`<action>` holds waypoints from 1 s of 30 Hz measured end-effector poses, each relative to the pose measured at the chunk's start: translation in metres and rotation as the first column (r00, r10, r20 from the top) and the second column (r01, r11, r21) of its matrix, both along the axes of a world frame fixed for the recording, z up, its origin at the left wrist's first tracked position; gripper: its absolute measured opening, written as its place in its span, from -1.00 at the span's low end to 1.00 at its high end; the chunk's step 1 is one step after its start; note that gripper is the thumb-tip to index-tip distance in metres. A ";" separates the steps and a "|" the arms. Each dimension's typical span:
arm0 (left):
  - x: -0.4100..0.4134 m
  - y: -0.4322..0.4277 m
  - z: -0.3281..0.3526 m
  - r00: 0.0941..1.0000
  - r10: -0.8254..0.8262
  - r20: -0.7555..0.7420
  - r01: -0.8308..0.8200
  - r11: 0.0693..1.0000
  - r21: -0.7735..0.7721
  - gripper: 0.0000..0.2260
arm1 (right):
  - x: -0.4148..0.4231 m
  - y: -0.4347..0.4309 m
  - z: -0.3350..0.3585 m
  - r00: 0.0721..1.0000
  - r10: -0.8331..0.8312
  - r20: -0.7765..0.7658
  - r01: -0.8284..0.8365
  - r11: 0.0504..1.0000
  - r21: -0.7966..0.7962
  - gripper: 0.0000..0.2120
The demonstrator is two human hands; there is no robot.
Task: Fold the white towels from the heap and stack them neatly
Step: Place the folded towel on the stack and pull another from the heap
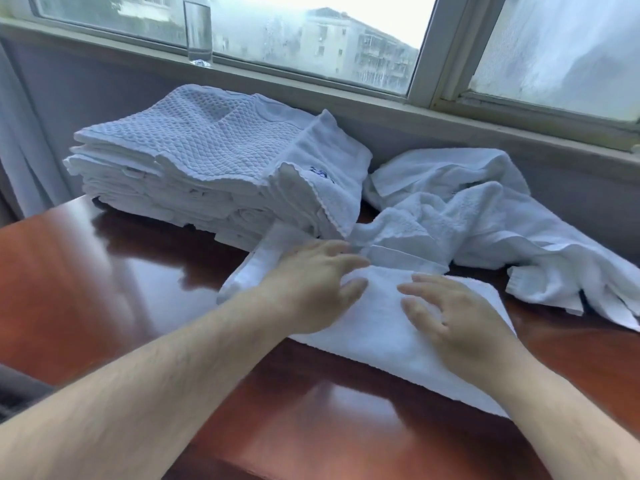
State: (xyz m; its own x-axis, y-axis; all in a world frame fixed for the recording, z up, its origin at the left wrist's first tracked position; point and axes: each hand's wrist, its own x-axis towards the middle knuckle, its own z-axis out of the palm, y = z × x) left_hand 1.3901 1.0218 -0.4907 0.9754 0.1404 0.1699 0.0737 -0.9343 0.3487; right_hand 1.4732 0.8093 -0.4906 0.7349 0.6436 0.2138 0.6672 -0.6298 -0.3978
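Observation:
A white towel [388, 327] lies partly folded on the reddish-brown table [114, 271] in front of me. My left hand [311, 289] rests on its left part with fingers spread and nearly straight. On the right part lies my right hand [457, 317], fingers spread over the cloth. A tall stack of folded white towels [214, 161] stands at the back left, topped by a waffle-textured one. The loose heap of white towels [485, 209] sprawls at the back right, against the wall.
A clear glass of water [198, 29] stands on the window sill [346, 95] above the stack. A grey curtain [20, 133] hangs at the far left. The table's polished front and left surface shows glare.

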 end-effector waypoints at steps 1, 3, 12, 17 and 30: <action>0.002 0.000 -0.009 0.994 -0.004 -0.112 0.009 0.999 0.052 -0.56 | 0.003 -0.004 -0.006 0.999 -0.027 -0.034 0.022 0.992 -0.126 -0.59; 0.004 0.000 -0.024 0.982 0.012 -0.190 0.010 0.994 0.110 -0.49 | 0.006 -0.010 -0.016 0.998 -0.044 -0.048 0.030 0.964 -0.264 -0.45; 0.003 -0.009 -0.032 0.981 0.113 -0.160 -0.092 0.987 0.133 -0.41 | 0.035 -0.017 -0.017 0.993 -0.062 0.102 0.062 0.998 0.001 -0.67; 0.004 -0.018 -0.030 0.958 0.159 -0.238 -0.110 0.972 0.205 -0.33 | 0.037 -0.042 -0.017 0.901 -0.433 -0.004 0.431 0.896 0.102 -0.59; 0.002 -0.027 -0.024 0.941 0.197 -0.274 -0.144 0.968 0.204 -0.41 | 0.044 -0.074 0.004 0.529 0.159 -0.834 0.428 0.798 0.423 -0.73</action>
State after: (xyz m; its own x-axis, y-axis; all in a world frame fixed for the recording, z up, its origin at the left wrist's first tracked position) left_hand 1.3923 0.9952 -0.5149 0.9498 0.3025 -0.0793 0.3103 -0.9434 0.1172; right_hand 1.5172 0.7357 -0.4868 0.8207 0.5064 -0.2646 -0.2085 -0.1658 -0.9639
